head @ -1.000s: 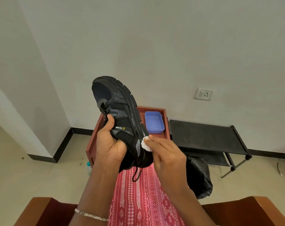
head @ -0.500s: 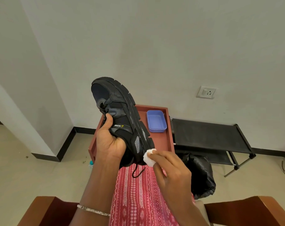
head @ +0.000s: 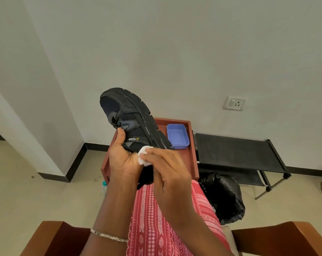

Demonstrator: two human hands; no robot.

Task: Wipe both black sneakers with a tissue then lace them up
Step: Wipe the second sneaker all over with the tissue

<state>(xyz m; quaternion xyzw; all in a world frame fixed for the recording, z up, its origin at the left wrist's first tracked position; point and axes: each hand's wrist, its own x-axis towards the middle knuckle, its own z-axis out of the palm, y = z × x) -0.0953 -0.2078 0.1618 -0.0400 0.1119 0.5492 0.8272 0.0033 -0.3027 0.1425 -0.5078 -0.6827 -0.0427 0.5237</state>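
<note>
Left hand (head: 123,160): curled round black sneaker (head: 132,117), held raised, toe up, sole facing right. Right hand (head: 168,172): pinches tissue (head: 144,158) against the sneaker's side; heel hidden behind both hands. Blue tub (head: 177,136): on red table (head: 192,163). Black bag (head: 226,196): contents unseen.

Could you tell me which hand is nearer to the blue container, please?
Right. The right hand, holding the tissue against the sneaker, is just below-left of the blue container; the left hand grips the sneaker farther left.
</note>
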